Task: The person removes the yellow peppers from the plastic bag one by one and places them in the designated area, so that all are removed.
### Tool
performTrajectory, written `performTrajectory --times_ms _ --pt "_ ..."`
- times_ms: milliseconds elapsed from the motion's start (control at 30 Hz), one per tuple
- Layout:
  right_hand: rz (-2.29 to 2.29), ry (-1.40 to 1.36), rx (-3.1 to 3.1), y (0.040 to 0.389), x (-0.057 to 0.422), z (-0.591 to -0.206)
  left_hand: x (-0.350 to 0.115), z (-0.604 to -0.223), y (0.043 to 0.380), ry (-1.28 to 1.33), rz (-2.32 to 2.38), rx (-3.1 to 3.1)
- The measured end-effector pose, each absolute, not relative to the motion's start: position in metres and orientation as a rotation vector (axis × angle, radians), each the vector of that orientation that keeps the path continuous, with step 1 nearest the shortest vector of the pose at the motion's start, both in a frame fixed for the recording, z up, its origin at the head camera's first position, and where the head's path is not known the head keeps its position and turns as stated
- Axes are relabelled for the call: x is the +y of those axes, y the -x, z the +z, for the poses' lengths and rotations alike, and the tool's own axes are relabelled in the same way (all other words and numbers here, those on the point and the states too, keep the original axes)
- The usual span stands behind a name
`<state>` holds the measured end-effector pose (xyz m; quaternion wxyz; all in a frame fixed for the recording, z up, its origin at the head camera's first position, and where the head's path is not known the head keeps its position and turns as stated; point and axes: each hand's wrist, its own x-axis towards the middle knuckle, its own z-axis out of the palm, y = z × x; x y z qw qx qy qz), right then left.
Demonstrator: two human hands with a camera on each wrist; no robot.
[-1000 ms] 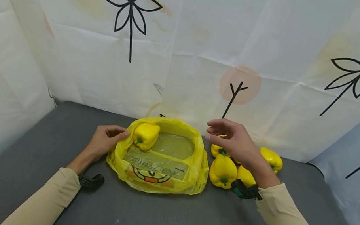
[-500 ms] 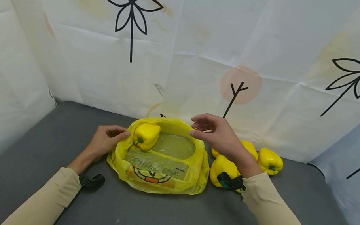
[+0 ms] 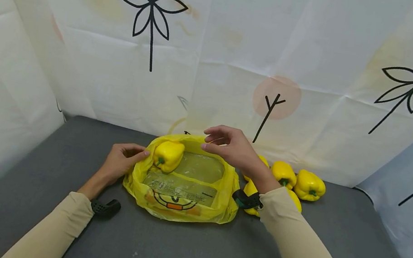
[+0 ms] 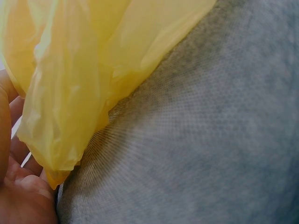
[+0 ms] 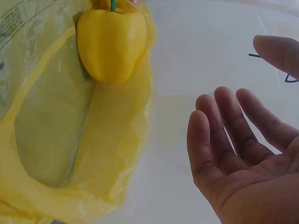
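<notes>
A yellow plastic bag [image 3: 175, 210] stands on the dark table with its mouth spread wide. One yellow bell pepper [image 3: 167, 155] lies inside at the bag's left; the right wrist view shows this bell pepper [image 5: 112, 44] with its green stem. My left hand [image 3: 120, 163] pinches the bag's left rim between thumb and fingers. In the left wrist view, part of the left hand [image 4: 23, 186] shows beside the hanging plastic. Over the bag's back right rim hovers my right hand [image 3: 230, 148], its fingers loosely bent, the palm holding nothing in the right wrist view.
Several more yellow bell peppers [image 3: 310, 185] sit right of the bag, some partly hidden by my right forearm. A white cloth backdrop [image 3: 212, 93] with flower drawings rises behind the dark table [image 3: 167, 256]. Both wrists wear dark bands [image 3: 105, 209].
My right hand has moved left from over the peppers to above the bag's back rim, uncovering a pepper at the right. The left hand and the bag have stayed put.
</notes>
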<state>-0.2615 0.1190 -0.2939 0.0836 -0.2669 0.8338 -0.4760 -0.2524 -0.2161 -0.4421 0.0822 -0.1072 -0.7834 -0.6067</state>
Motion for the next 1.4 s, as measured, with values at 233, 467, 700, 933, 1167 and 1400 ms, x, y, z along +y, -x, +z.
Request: performTrajectory --times_ms 233,467,700,933,1167,1400 --pt "-1.479 0.772 2.423 0.266 0.101 -0.301 -0.216 -0.442 0.252 0.332 -1.813 -2.337" --pt "-1.508 0.756 2.388 0.270 0.087 -0.311 -0.216 -0.441 0.251 0.340 -1.814 -2.335" --pt "-1.546 0.715 2.370 0.275 0.075 -0.320 -0.215 -0.440 0.250 0.335 -1.821 -2.333" --pt "-1.588 0.657 2.336 0.280 0.065 -0.333 -0.212 -0.432 0.246 0.335 -1.811 -2.348" --pt "-1.592 0.623 2.332 0.282 0.057 -0.342 -0.215 -0.439 0.250 0.315 -1.806 -2.359" --pt "-1.601 0.593 2.336 0.284 0.051 -0.347 -0.216 -0.443 0.252 0.338 -1.789 -2.351"
